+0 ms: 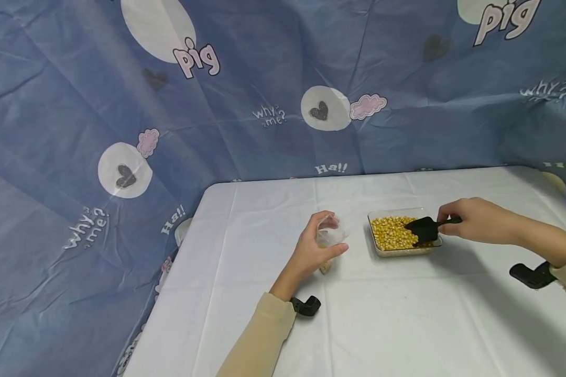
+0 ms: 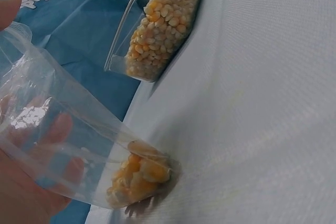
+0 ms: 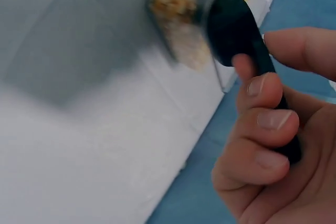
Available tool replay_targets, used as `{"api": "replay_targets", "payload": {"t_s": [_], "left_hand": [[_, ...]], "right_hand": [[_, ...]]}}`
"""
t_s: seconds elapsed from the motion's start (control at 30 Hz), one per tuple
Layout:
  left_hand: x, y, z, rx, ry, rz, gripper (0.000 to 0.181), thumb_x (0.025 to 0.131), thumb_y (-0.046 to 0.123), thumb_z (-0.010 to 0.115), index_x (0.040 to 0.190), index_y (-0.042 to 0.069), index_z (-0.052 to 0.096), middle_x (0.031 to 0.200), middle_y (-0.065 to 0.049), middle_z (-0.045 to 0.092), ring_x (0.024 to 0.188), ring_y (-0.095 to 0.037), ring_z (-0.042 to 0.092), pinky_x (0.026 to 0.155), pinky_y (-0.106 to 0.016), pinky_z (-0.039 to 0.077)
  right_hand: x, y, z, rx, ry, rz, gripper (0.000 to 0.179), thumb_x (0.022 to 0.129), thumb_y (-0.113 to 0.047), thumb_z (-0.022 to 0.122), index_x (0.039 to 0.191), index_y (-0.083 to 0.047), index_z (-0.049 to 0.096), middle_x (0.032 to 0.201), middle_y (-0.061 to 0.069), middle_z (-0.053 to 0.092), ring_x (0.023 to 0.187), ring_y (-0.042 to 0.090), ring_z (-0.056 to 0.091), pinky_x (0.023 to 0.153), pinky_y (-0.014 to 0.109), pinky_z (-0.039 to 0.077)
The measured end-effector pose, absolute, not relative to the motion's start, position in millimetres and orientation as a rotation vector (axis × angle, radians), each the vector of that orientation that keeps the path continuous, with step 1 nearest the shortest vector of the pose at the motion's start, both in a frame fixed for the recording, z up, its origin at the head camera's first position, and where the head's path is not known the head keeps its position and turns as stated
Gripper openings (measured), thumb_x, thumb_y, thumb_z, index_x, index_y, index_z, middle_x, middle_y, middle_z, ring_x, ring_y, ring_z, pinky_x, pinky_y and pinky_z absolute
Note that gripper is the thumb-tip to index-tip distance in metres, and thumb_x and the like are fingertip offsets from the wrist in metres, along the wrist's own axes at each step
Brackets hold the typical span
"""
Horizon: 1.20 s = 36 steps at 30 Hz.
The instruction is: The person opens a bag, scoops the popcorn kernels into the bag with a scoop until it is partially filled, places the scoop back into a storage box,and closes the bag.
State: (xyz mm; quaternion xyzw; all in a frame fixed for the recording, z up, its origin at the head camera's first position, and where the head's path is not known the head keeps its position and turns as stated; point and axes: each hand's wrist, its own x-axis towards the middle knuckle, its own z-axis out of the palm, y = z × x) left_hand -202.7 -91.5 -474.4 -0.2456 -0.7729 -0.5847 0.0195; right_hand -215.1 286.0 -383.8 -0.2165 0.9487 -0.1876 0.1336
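My left hand grips a clear plastic bag by its upper part, thumb and fingers curved round the open mouth. A small heap of corn kernels fills the bag's bottom corner, close over the tablecloth in the left wrist view. To the right, a clear rectangular container holds many yellow corn kernels. My right hand holds a black scoop by its handle, fingers curled round it. The scoop's blade is among the kernels at the container's right side.
A white cloth covers the table. Behind and to the left hangs a blue printed curtain. Each wrist wears a black camera mount, one at the left wrist and one at the right.
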Motion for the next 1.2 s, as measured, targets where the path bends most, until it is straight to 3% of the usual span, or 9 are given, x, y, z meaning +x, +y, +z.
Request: {"api": "replay_targets", "payload": {"t_s": [0.33,0.5,0.63,0.9,1.07,1.2], "left_hand": [[-202.9,-91.8,-475.4,-0.751,-2.399,-1.818,0.069,0.085,0.024,0.083,0.142,0.032,0.045,0.127,0.005,0.059,0.125,-0.012,0.053,0.107,-0.053,0.036],[-202.4,-91.9,-475.5,-0.754,-2.396,-1.819,0.069,0.085,0.023,0.082,0.143,0.024,0.045,0.127,0.004,0.059,0.125,-0.013,0.053,0.108,-0.053,0.036],[-201.8,-91.7,-475.4,-0.756,-2.394,-1.818,0.072,0.084,0.024,0.083,0.144,0.017,0.044,0.126,0.005,0.058,0.125,-0.013,0.052,0.108,-0.053,0.035],[-202.5,-91.6,-475.9,-0.761,-2.388,-1.826,0.069,0.085,0.024,0.083,0.142,0.029,0.045,0.127,0.003,0.059,0.125,-0.012,0.052,0.110,-0.053,0.034],[-200.8,-92.1,-472.0,-0.766,-2.395,-1.831,0.070,0.085,0.023,0.082,0.144,0.017,0.044,0.129,0.002,0.059,0.126,-0.015,0.052,0.110,-0.054,0.032],[-203.0,-92.2,-477.3,-0.758,-2.400,-1.809,0.070,0.084,0.026,0.082,0.144,0.022,0.044,0.127,0.007,0.058,0.125,-0.012,0.052,0.110,-0.052,0.033]], "right_hand": [[-202.1,292.7,-410.5,-0.677,2.863,-0.701,0.024,0.087,-0.021,0.081,0.106,-0.016,0.067,0.071,-0.009,0.056,0.059,0.008,0.045,0.057,0.029,0.038],[-200.2,294.0,-422.0,-0.685,2.900,-0.791,0.025,0.087,-0.024,0.082,0.106,-0.016,0.069,0.080,-0.010,0.063,0.061,0.007,0.048,0.057,0.028,0.041],[-198.0,294.0,-430.6,-0.657,2.880,-0.830,0.028,0.091,-0.029,0.077,0.113,-0.015,0.068,0.075,-0.007,0.062,0.056,0.007,0.044,0.054,0.028,0.037],[-191.1,291.4,-442.6,-0.632,2.891,-0.950,0.028,0.095,-0.029,0.073,0.117,-0.013,0.067,0.069,-0.002,0.058,0.051,0.007,0.040,0.050,0.028,0.035],[-191.5,292.4,-446.2,-0.574,2.870,-0.983,0.027,0.098,-0.032,0.069,0.118,-0.014,0.068,0.082,0.000,0.066,0.053,0.010,0.043,0.053,0.030,0.037],[-192.7,293.2,-446.2,-0.526,2.845,-1.011,0.026,0.099,-0.032,0.067,0.117,-0.013,0.069,0.094,0.001,0.069,0.062,0.012,0.051,0.057,0.030,0.040]]}}
